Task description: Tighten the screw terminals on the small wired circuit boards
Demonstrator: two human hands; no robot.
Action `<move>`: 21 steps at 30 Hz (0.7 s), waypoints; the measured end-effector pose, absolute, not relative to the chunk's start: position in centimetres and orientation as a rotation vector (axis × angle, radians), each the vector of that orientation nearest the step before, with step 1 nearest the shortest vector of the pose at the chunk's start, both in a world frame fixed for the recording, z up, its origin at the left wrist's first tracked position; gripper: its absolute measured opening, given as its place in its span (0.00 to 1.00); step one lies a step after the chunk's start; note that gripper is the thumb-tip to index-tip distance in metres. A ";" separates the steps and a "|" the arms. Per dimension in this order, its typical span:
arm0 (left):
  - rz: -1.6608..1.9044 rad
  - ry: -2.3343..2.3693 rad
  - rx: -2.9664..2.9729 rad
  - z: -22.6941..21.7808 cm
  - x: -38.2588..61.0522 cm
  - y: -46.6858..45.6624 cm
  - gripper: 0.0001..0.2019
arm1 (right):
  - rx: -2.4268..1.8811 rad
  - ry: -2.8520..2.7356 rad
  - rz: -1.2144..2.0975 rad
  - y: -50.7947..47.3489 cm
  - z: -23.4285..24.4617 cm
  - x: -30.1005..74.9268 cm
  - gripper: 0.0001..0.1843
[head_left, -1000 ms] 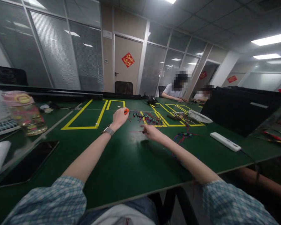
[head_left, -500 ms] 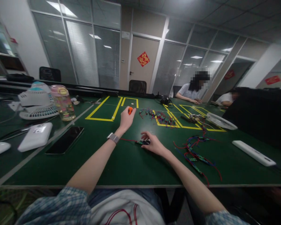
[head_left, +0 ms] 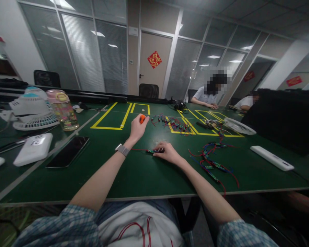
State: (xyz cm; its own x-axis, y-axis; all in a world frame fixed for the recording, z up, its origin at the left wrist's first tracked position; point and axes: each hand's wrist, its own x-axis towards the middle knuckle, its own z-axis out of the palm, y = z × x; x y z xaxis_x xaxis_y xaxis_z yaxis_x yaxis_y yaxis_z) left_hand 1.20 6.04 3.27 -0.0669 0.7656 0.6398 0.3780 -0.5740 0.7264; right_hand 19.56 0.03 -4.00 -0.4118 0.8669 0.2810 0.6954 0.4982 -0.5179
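Observation:
My left hand is closed around a small orange object with a dark part, held just above the green tabletop; its kind is mostly hidden by the fingers. My right hand lies low on the table, with the thumb and fingers gripping the dark end of a small green circuit board. Its fingertips are slightly blurred. A red wire runs left from that board toward my left wrist. To the right of my right hand lies a loose group of wired circuit boards.
Beyond my hands spreads a pile of wired boards over yellow tape. At left are a phone, a white power bank, a bottle and a fan. A white bar lies right. A person sits across.
My right hand's fingers, lifted and spread over the circuit board before, have come down and closed on its dark end. My left hand keeps the orange object. The view has shifted slightly.

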 end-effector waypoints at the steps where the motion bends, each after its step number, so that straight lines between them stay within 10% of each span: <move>1: 1.673 1.237 1.890 3.2 1.2 6.1 0.13 | -1.265 -2.226 0.437 0.1 -4.1 19.5 0.09; 21: 1.656 1.184 1.886 1.6 1.2 6.9 0.13 | -2.024 -1.805 -0.115 3.0 1.0 37.7 0.10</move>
